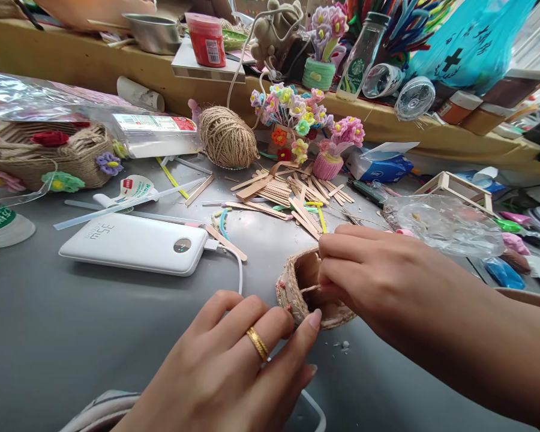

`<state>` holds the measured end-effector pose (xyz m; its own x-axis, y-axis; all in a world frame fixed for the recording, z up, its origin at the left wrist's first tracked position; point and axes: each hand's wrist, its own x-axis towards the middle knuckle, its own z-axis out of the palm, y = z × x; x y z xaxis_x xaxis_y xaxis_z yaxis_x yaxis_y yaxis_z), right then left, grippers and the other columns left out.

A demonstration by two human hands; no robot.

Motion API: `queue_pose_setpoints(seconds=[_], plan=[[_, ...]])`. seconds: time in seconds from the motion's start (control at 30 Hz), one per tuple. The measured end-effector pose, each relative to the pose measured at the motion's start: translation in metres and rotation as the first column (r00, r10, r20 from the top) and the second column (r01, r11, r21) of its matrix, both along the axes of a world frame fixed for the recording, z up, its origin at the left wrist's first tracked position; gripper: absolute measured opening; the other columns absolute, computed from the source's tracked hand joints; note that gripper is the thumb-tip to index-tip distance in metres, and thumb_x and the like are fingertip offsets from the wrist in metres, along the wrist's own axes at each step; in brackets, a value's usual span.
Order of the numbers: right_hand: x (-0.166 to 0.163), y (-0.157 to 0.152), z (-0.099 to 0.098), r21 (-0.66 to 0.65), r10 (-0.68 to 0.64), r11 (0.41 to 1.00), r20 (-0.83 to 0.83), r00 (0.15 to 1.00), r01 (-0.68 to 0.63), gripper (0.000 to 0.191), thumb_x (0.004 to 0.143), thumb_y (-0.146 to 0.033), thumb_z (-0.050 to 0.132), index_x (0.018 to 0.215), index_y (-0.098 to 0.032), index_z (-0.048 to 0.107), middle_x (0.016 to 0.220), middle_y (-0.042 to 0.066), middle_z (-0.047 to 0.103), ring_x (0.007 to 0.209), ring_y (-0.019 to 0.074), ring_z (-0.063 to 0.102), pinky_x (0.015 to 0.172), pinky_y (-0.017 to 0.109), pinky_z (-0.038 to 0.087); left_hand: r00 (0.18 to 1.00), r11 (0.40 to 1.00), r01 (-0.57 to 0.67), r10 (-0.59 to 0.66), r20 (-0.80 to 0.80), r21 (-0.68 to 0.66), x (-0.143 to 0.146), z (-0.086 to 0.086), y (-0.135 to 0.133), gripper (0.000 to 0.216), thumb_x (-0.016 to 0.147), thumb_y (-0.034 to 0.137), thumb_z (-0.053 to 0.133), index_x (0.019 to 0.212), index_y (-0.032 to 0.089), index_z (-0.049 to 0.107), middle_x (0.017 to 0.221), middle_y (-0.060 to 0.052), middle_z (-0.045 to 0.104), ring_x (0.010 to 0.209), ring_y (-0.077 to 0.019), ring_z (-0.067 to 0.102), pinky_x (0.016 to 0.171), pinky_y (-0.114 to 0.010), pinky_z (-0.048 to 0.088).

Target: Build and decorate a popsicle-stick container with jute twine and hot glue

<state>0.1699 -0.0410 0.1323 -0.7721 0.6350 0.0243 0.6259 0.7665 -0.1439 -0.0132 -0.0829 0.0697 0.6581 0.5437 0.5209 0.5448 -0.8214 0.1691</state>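
A small open basket (292,294) of pale wood pieces, with a braided twine rim and small reddish beads on its side, lies tilted on the grey table. My left hand (247,360), wearing a gold ring, is closed against its near side, with a fingertip on the rim. Fingers of my right hand (364,270) are pinched together and reach into the basket's mouth from the right. A thin pale strip (310,289) shows inside, near those fingertips; whether they grip it is hidden. A white cable (240,270) passes beneath my left hand.
Left of the basket lies a white power bank (135,243). Behind are scattered craft sticks (270,192), a twine ball (228,137) and crocheted flowers (292,114). Clear plastic wrap (445,222) lies to the right. A ledge (90,66) with jars runs along the back.
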Motion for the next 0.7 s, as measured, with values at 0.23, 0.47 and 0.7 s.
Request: queue_pose_setpoints(seconds=[0.23,0.47,0.7], plan=[[0.002,0.001,0.001,0.03,0.04,0.999,-0.032,0.999,-0.039,0.015,0.071,-0.008,0.064,0.06,-0.016,0.06,0.063,0.0,0.059,0.056,0.0089,0.046,0.05,0.022,0.032,0.996,0.998,-0.047,0.05,0.068,-0.041,0.0,-0.004,0.003,0.026,0.078,0.017,0.056,0.103,0.024,0.06,0.093,-0.002,0.058,0.078,-0.0135,0.053,0.071,-0.027,0.043],[0.003,0.003,-0.003,0.115,0.033,0.993,-0.031,0.999,-0.029,0.018,0.068,-0.004,0.064,0.056,-0.016,0.057,0.059,-0.001,0.058,0.055,0.0091,0.047,0.049,0.023,0.03,0.934,0.943,-0.241,0.29,0.21,-0.229,0.006,-0.016,0.007,0.065,0.075,0.03,0.063,0.132,0.019,0.032,0.12,-0.01,0.048,0.112,-0.0208,0.047,0.094,-0.034,0.042],[0.004,0.003,-0.002,0.159,-0.003,0.987,0.017,1.0,0.0,0.023,0.067,-0.004,0.062,0.05,-0.017,0.055,0.055,-0.001,0.054,0.053,0.0088,0.045,0.048,0.022,0.029,0.925,0.912,-0.205,0.299,0.234,-0.355,0.019,-0.025,0.008,0.09,0.07,0.041,0.065,0.139,0.016,0.012,0.125,-0.015,0.051,0.116,-0.0254,0.049,0.095,-0.039,0.043]])
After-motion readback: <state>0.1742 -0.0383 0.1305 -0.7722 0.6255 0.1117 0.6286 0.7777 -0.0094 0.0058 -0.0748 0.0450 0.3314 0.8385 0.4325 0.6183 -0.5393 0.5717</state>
